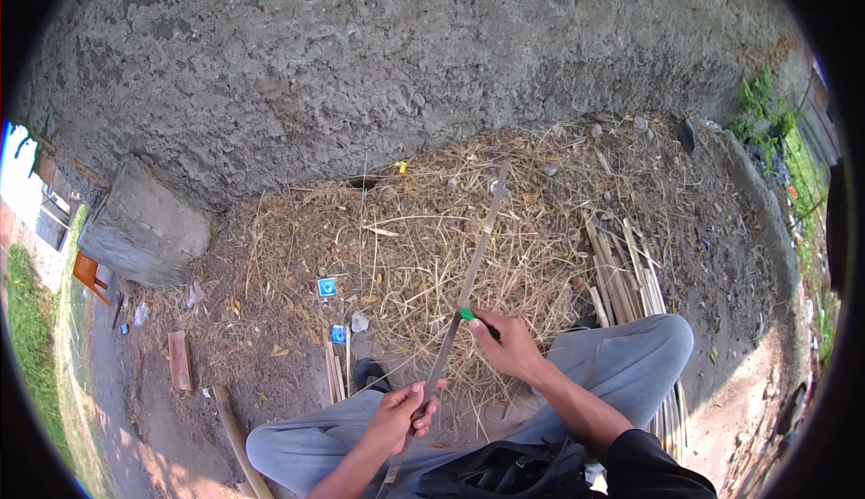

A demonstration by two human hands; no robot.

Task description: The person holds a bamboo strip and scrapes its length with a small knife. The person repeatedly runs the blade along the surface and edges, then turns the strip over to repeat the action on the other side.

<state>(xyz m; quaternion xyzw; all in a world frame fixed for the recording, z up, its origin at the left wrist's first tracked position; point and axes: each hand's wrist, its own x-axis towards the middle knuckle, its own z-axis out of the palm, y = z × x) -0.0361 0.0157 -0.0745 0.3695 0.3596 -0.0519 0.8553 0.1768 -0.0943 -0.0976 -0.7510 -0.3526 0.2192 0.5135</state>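
Observation:
A long, thin flat strip of split bamboo or wood slants from my lap up and away over the straw. My left hand is closed round its lower part, thumb on top. Farther up the strip, my right hand is closed on a small knife-like tool with a green and black handle. The green end lies against the strip; its blade cannot be made out. Thin pale shavings lie heaped on the ground under the strip.
Bundles of split strips lie by my right knee and left foot. A rough wall rises ahead, with a concrete block at its left. A brick, a wooden pole and blue packets lie to the left.

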